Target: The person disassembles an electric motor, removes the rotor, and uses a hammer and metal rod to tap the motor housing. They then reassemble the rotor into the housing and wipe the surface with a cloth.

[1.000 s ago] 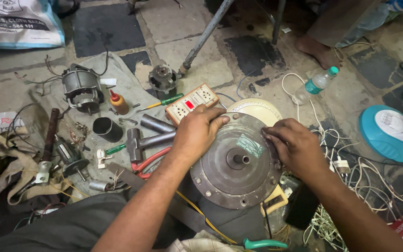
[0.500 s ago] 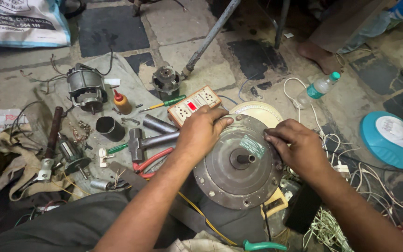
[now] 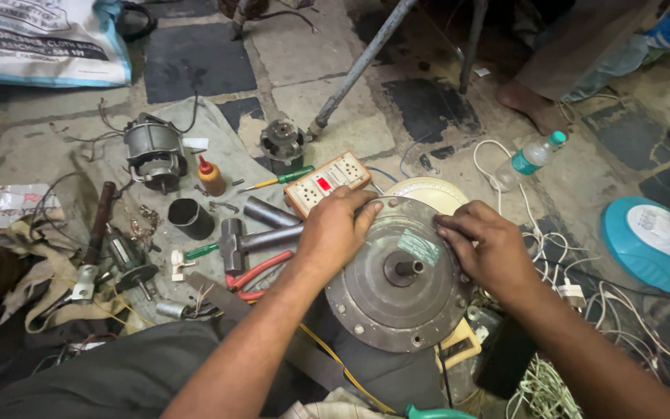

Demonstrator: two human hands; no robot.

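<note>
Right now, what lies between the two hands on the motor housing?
In the head view, the shaft stub and a pale label on the housing.

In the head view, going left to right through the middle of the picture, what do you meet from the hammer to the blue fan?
Hammer → left hand on the round motor housing's rim → motor housing with its centre shaft → right hand on the opposite rim → white cables → blue fan.

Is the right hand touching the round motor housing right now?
Touching. The head view shows the right hand with its fingertips pressed on the upper rim of the round motor housing, no gap visible.
</note>
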